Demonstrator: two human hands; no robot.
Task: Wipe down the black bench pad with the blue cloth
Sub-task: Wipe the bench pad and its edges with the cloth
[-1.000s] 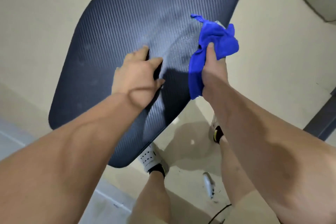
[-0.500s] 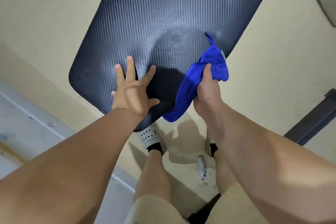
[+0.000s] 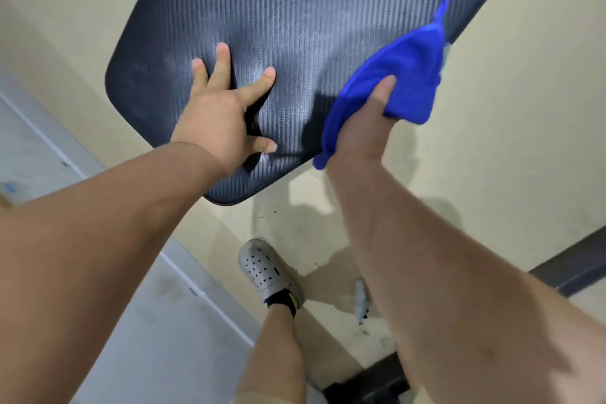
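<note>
Black pad (image 3: 295, 26) in upper middle of view, ribbed, with dull smears near left corner. Blue cloth (image 3: 406, 75) bunched at pad's right edge, partly hanging past it over floor (image 3: 508, 108). Gripped by right hand (image 3: 364, 131), thumb on top, other fingers hidden under the fabric. Left hand (image 3: 216, 121) flat on pad, fingers (image 3: 223, 56) spread straight, holding nothing. Best to flatten cloth for wider contact, sweep in overlapping passes toward left corner, brace firmly, then lift left hand off the unwiped patch.
</note>
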